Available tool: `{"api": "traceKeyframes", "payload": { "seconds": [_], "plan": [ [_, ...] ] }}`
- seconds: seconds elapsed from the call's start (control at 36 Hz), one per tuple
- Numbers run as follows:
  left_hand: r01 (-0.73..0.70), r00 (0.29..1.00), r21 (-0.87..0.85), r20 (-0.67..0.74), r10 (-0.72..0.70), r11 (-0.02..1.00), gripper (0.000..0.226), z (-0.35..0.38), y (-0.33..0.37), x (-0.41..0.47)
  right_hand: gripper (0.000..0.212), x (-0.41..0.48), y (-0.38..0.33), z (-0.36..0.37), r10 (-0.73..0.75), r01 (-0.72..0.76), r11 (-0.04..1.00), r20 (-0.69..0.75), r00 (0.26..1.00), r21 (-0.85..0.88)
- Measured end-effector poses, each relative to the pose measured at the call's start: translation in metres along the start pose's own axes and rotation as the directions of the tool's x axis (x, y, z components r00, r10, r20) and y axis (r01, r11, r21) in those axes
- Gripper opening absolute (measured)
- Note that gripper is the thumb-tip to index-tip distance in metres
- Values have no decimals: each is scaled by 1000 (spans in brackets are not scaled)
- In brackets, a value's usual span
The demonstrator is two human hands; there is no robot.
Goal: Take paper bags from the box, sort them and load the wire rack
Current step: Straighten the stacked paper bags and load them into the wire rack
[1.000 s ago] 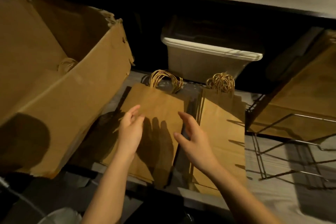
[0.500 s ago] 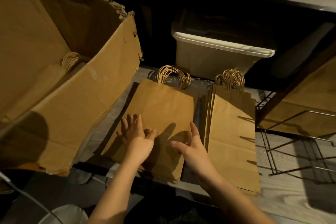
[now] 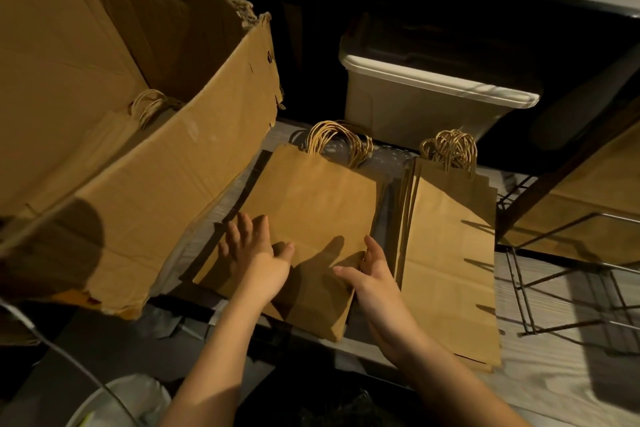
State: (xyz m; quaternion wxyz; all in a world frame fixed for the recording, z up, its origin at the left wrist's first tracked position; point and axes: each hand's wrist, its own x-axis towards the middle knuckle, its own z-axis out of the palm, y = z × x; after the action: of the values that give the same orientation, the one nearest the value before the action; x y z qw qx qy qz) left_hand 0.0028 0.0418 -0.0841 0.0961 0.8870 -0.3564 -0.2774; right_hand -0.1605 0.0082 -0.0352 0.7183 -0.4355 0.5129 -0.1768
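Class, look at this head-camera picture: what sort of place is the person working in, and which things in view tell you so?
Probably a shop or café stockroom or back counter. A torn cardboard box holds handled paper bags, two sorted stacks of paper bags lie on the shelf, and a wire rack and plastic storage bin stand nearby.

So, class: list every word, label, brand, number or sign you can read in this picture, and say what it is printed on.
None can be read.
Cardboard box: plain, only scuffs and tears.
Paper bags under the left hand and right hand: unprinted.
Plastic bin: no label visible.
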Motion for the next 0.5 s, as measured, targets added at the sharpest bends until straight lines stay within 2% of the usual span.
{"api": "traceKeyframes", "payload": {
  "seconds": [0.08, 0.19, 0.39, 0.5],
  "plan": [
    [27, 1000, 24, 5, -27, 999, 74, -3, -2, -2, 85, -1, 1, -1, 6, -7, 1000, 13, 1000, 23],
    [-11, 998, 56, 55, 8, 998, 73, -3, -3, -2, 87, 0, 3, -2, -14, 12, 996, 21, 1000, 85],
    [-14, 999, 121, 52, 8, 993, 68, 6, -2, -7, 67, -4, -2, -8, -43, 60, 965, -70, 997, 256],
    [-21, 999, 72, 51, 17, 997, 63, 8, -2, -7, 49, -5, -8, -11, 3, 3, 945, -16, 1000, 326]
  ]
}}
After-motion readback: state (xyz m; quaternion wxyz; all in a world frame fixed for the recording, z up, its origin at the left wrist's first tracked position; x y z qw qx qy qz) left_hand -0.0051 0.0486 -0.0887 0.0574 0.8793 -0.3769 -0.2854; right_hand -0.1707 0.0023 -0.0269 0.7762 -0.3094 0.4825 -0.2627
